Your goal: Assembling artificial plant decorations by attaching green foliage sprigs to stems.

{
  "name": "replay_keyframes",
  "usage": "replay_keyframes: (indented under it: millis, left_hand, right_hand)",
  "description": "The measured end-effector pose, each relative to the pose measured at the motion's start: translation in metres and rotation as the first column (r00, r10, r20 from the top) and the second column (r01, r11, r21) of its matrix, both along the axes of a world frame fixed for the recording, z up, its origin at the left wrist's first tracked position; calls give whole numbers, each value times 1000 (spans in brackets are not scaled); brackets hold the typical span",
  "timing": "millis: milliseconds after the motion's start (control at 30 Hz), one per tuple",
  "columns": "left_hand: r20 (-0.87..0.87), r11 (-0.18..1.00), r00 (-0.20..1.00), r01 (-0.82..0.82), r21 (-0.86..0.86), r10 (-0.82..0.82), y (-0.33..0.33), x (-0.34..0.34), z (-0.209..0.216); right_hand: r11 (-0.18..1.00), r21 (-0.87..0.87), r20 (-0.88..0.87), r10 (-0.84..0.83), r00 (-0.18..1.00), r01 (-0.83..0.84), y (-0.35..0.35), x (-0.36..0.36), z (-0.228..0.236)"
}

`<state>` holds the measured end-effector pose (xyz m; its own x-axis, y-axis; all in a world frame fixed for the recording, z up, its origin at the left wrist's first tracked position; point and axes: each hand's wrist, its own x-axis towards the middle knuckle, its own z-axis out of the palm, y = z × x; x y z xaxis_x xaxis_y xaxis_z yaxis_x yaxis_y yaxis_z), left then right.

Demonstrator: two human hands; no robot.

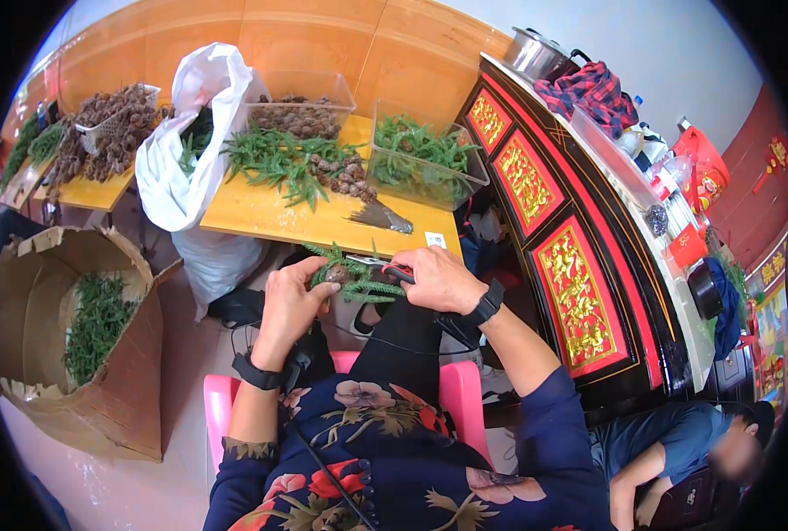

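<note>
Pinched in my left hand (295, 296) is a green artificial pine sprig (357, 290) with a brown pine cone (336, 273) among its needles. My right hand (443, 281) grips scissors (397, 273) with red and black handles. Their metal end reaches the sprig's upper side; whether it touches the stem I cannot tell. Both hands are just off the near edge of a yellow table (279, 217), over my lap. On that table lie loose green sprigs (274, 159), a heap of pine cones (348, 175) and a thin dark bundle (385, 215), perhaps wires.
Clear bins hold pine cones (301, 117) and green sprigs (422, 168) at the table's back. A white plastic bag (166, 173) hangs at its left; a cardboard box (133, 380) with greenery stands lower left. A carved cabinet (580, 301) flanks the right, near another person (651, 451).
</note>
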<state>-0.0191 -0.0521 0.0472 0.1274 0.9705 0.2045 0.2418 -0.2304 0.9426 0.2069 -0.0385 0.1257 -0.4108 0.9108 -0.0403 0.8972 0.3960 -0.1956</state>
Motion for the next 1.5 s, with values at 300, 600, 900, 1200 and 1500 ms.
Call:
replay_keyframes:
  millis: [300, 600, 900, 1200, 1500]
  left_hand:
    - [12, 912, 980, -188, 365, 197, 1, 6, -16]
    - [18, 970, 991, -136, 202, 136, -5, 18, -10]
    - [-143, 984, 990, 20, 178, 6, 3, 25, -18]
    - [-127, 980, 990, -35, 198, 61, 35, 25, -46]
    - [-49, 939, 985, -144, 312, 167, -2, -45, -38]
  right_hand:
    - [993, -101, -165, -77, 983, 61, 43, 28, 22]
    - [752, -372, -512, -655, 555, 544, 144, 114, -7]
    - [742, -220, -248, -670, 699, 633, 128, 133, -94]
    - [717, 92, -108, -683, 723, 691, 185, 142, -148]
    - [771, 280, -118, -564, 817, 573, 161, 95, -151]
